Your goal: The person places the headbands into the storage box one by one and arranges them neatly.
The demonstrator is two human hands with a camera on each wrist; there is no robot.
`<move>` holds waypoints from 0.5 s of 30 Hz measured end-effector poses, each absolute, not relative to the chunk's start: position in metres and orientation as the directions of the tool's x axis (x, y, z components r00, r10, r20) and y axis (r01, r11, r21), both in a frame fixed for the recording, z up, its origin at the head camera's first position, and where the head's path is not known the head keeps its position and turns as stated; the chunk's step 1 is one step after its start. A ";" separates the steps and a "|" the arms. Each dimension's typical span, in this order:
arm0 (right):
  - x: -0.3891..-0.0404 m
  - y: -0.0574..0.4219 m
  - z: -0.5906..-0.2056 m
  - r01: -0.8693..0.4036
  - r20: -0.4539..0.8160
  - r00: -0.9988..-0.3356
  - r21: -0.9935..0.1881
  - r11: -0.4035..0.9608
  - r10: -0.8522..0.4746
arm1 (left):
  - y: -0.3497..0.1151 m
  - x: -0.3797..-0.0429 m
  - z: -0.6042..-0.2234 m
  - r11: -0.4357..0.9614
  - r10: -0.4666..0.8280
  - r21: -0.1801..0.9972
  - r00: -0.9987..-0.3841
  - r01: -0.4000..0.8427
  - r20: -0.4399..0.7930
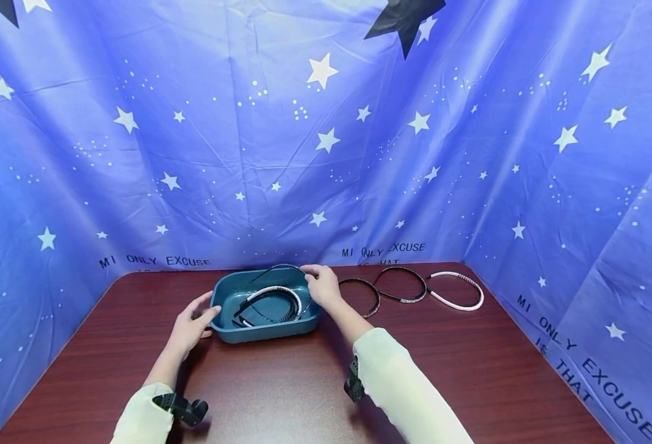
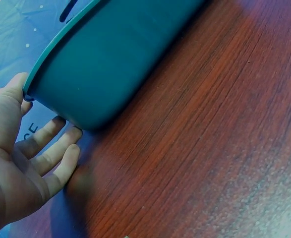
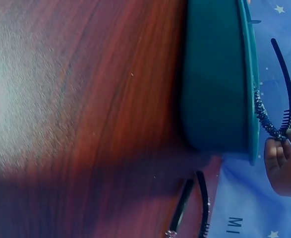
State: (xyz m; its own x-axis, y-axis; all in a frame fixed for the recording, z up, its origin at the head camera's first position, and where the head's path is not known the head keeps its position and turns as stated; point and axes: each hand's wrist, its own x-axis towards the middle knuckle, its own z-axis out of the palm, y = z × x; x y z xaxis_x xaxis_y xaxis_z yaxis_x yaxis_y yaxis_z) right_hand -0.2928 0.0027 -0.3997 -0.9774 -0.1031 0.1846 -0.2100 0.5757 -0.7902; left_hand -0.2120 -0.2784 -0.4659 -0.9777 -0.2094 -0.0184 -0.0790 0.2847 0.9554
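A teal plastic basin [image 1: 265,336] rests on the table, with a white-and-black headband [image 1: 301,301] and other dark headbands overlapping inside. At its left end, my left hand [image 1: 190,324] holds the rim, thumb on the edge and fingers against the outer wall. My right hand [image 1: 323,288], above the basin's right end, pinches a black toothed headband [image 3: 290,91] with a glittery band. In the right wrist view this headband stands partly above the rim; its lower part is hidden by the basin wall.
Right of the basin lie a dark glittery headband [image 1: 378,300], another dark headband [image 1: 415,300] and a pale pink headband [image 1: 478,299] on the dark red wooden table [image 1: 270,388]. A blue star-printed curtain [image 1: 215,154] surrounds the table's back and sides.
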 end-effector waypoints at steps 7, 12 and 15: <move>-0.289 -0.003 -0.410 -0.210 0.178 -0.978 -0.786 0.581 -0.112 | -0.279 -0.211 -0.467 0.292 -0.205 0.953 -0.979 -0.084 -0.023; -0.288 -0.006 -0.411 -0.203 0.165 -0.979 -0.784 0.586 -0.117 | -0.278 -0.212 -0.466 0.284 -0.208 0.955 -0.978 -0.086 -0.026; -0.287 -0.007 -0.411 -0.199 0.154 -0.980 -0.784 0.588 -0.127 | -0.277 -0.211 -0.464 0.279 -0.212 0.957 -0.977 -0.086 -0.026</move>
